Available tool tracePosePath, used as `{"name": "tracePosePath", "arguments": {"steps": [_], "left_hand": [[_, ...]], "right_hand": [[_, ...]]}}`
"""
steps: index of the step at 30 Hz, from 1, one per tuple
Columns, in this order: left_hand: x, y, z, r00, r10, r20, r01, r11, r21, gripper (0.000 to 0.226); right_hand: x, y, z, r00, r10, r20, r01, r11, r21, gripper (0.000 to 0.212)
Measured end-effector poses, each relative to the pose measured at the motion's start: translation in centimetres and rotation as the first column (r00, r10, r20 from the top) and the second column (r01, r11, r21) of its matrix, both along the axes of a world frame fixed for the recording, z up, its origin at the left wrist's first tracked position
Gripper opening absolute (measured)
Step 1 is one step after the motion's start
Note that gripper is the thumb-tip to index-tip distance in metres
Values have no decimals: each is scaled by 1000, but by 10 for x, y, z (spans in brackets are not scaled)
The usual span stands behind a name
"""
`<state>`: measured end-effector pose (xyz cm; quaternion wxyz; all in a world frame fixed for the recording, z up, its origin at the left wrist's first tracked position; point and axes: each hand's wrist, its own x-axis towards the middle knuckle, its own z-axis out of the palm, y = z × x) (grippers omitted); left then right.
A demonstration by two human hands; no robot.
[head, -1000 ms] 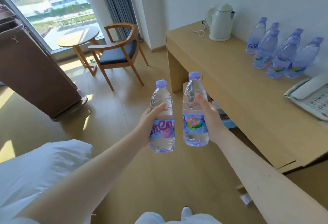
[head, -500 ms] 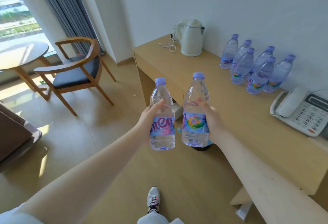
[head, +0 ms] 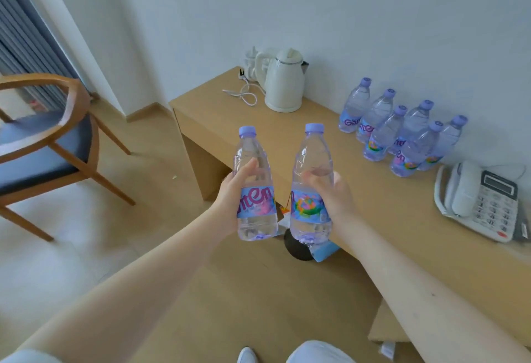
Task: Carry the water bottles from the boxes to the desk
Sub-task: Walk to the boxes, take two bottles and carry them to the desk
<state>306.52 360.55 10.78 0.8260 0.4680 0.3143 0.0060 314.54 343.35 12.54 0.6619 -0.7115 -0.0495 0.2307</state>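
Bottles (head: 255, 187) upright, 1 gripped per hand, near desk (head: 382, 204).

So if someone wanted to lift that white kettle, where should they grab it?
Probably by the handle, reaching in from the desk's left end. The kettle stands upright with its loop handle on that side and the spout pointing right; the rounded body looks too wide for fingers to wrap.

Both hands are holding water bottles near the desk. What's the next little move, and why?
Probably carry the left bottle and right bottle forward and stand them on the bare desk before the bottle group. The left hand and right hand grip them upright in the air, not yet set down; open wood lies between kettle and phone.
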Motion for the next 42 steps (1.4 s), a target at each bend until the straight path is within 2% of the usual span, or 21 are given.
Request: {"name": "tracePosePath", "arguments": {"steps": [4, 10, 12, 14, 16, 20, 24, 30, 32, 36, 42], "left_hand": [[32, 18, -6, 1000, 12, 21, -12, 1000, 23, 60], [89, 47, -9, 998, 65, 6, -65, 989, 134, 40], [112, 58, -4, 997, 79, 9, -79, 978, 194, 35], [136, 68, 5, 997, 77, 1, -75, 968, 239, 30], [162, 78, 14, 998, 57, -7, -52, 954, 296, 33], [212, 90, 21, 1000, 12, 21, -20, 904, 428, 46], [251, 98, 14, 1000, -14, 8, 8, 848, 529, 37], [317, 117, 2, 987, -159, -5, 128, 776, 617, 46], [340, 122, 0, 978, -208, -18, 173, 756, 632, 53], [385, 129, -5, 936, -345, -62, 302, 703, 643, 44], [439, 122, -12, 858, -504, -98, 439, 622, 648, 47]], "right_hand": [[27, 21, 0, 998, -36, 46, 36, 999, -5, 81], [86, 58, -19, 997, -62, 43, 62, 998, 16, 74], [108, 71, -22, 997, -68, 25, 67, 997, 31, 61], [132, 83, -25, 996, -89, 20, 88, 995, 49, 36], [158, 93, -24, 994, -104, 25, 103, 994, 45, 26], [205, 108, -19, 992, -111, 65, 108, 993, 41, 34], [236, 111, -21, 970, -180, 162, 187, 982, -26, 33], [273, 118, -27, 939, -286, 193, 307, 948, -88, 36], [285, 122, -32, 915, -352, 198, 380, 917, -124, 45], [303, 128, -40, 842, -502, 198, 535, 824, -186, 40], [328, 130, -54, 737, -638, 223, 676, 692, -254, 54]]}}
